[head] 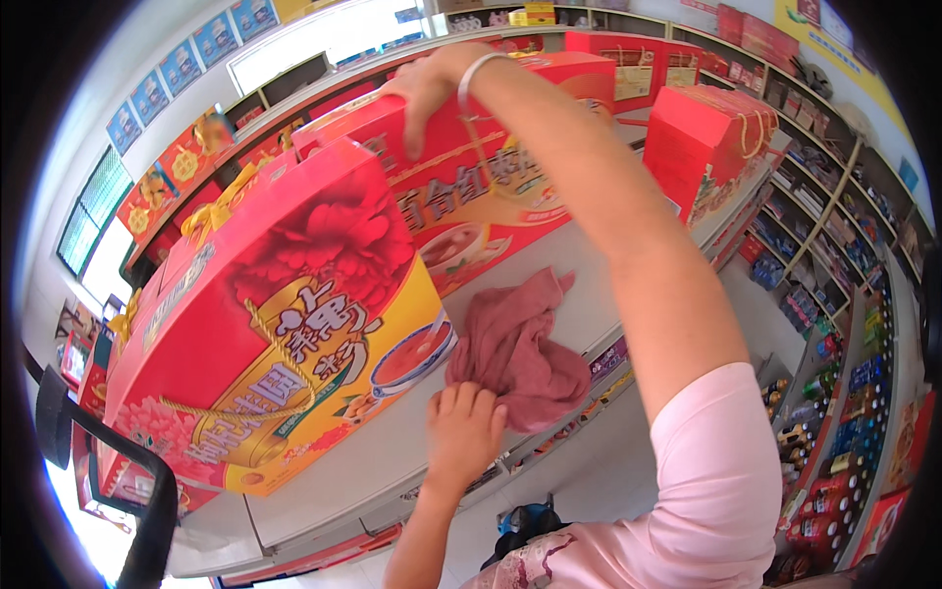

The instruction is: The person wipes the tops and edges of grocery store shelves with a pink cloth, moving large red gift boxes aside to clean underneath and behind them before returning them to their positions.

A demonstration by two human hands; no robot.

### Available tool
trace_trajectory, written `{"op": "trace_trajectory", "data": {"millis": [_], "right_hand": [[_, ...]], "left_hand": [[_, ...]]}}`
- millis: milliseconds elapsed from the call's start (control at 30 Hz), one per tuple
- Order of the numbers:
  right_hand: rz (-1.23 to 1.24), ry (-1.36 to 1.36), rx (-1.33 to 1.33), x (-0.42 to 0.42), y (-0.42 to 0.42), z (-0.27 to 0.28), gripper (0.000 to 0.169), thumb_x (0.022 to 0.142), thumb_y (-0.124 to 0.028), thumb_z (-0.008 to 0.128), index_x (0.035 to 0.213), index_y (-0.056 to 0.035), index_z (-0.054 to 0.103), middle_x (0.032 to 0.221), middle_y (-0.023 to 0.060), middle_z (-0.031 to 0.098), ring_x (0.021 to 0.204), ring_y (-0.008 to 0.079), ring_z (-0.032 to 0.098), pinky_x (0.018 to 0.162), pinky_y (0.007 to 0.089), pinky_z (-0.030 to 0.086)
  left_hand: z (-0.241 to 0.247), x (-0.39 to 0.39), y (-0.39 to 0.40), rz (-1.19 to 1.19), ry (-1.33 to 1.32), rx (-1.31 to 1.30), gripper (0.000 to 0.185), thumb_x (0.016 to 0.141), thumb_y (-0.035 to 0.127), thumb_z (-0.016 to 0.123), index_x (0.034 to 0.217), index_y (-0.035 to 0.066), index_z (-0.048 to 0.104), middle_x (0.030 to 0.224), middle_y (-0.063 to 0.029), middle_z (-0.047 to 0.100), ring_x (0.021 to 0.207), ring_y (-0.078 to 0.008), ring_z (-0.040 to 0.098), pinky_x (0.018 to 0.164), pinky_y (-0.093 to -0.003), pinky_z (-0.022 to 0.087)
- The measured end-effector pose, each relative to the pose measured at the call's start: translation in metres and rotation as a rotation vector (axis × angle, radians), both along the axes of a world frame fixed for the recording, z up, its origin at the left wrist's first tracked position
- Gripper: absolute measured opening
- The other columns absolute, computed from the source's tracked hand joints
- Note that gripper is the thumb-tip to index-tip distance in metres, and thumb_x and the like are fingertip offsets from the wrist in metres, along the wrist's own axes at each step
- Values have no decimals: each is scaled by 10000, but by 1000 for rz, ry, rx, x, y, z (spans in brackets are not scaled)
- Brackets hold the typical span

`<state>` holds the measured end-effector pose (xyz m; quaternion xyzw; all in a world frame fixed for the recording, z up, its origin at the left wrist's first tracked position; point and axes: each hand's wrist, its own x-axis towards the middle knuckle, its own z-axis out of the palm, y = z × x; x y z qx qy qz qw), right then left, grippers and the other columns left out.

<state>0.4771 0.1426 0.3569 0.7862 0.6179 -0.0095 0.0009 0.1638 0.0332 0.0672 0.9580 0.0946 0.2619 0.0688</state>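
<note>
My right hand [434, 88] reaches across the top of a red gift carton [471, 184]. Its thumb lies on the printed front, and the fingers go over the upper edge, partly hidden. A pale bangle [471, 77] circles that wrist. Lower down, my left hand [464, 434] has its fingers bent over the near edge of a crumpled dusty-red cloth [522, 353]. The cloth lies on the white shelf top [346, 464]. Just left of both hands stands a large red and yellow gift carton [316, 294] with a gold cord handle [276, 353] and a yellow ribbon bow [213, 217].
Another red carton [706, 147] stands farther right on the shelf top. Shelves of drink bottles [824, 501] line the right side, with stocked wall shelves [824, 199] beyond. A black curved bar [140, 456] juts in at lower left. Tiled floor [611, 478] shows below the shelf edge.
</note>
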Motion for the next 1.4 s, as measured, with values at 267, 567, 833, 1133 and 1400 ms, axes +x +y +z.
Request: {"op": "trace_trajectory", "data": {"millis": [267,567,833,1133,1400], "right_hand": [[-108,200,97,31,-67,-2,1193,474,-269,897,1492,-119,294,1424,153,367,1270,329,470,1039,401,457],[152,64,182,7,-118,-1,1123,481,-294,885,1453,-109,353,1357,144,448,1285,307,436,1034,399,433],[169,-27,154,-23,-129,2,1142,508,-362,893,1472,-100,341,1338,156,476,1255,314,471,1051,393,406],[40,-186,308,-51,-126,-13,1064,622,-323,853,1510,-133,298,1543,200,286,1384,351,363,1103,415,360],[340,262,694,-184,-214,-217,748,778,-406,756,1389,-88,465,1447,205,404,1322,367,425,1086,462,357]], "left_hand": [[-15,-112,40,120,-243,-129,145,681,218,608,675,83,558,736,-89,502,741,-304,495,679,-425,396],[-18,-95,35,205,-264,-39,181,701,222,589,619,80,512,677,-82,450,673,-298,468,598,-408,380],[-13,-93,32,185,-312,-15,180,726,181,567,616,59,494,671,-97,441,662,-304,444,568,-409,368],[-9,-105,27,188,-318,-104,189,737,226,654,795,55,599,848,-114,533,801,-327,522,674,-413,434],[8,-83,26,164,-63,-164,455,787,325,728,1107,14,638,1054,-164,590,935,-340,602,762,-410,500]]}}
